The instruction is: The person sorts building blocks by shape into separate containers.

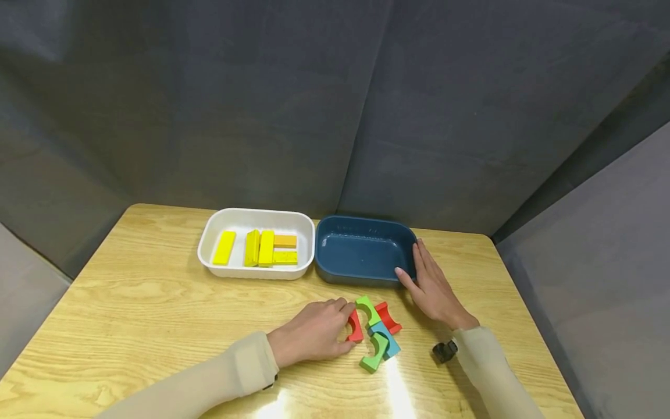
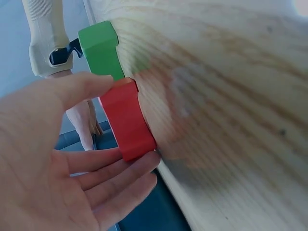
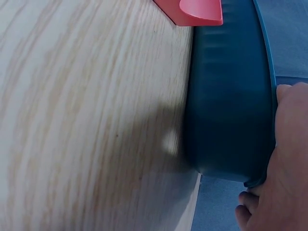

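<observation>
- Head: my left grip [image 1: 313,331] pinches the red block [image 1: 357,330], long axis 11-to-5; the blue bin [image 1: 361,265] lies at 12 o'clock from it, nearer my right grip [image 1: 433,291], spread at its 4 o'clock corner.
- Left wrist: thumb [image 2: 89,87] at the block's 11 o'clock end, fingers [image 2: 122,178] at 5.
- Right wrist: my hand touches the bin's rim [image 3: 275,120].

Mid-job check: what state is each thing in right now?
White tray: upright, uncovered, holding yellow blocks and an orange block.
Blue tray: upright, uncovered, right grip touching its rim.
Leftmost red arch: pinched in left grip.
Other red arch: ungripped.
Green arches: ungripped.
Blue arch: ungripped.
</observation>
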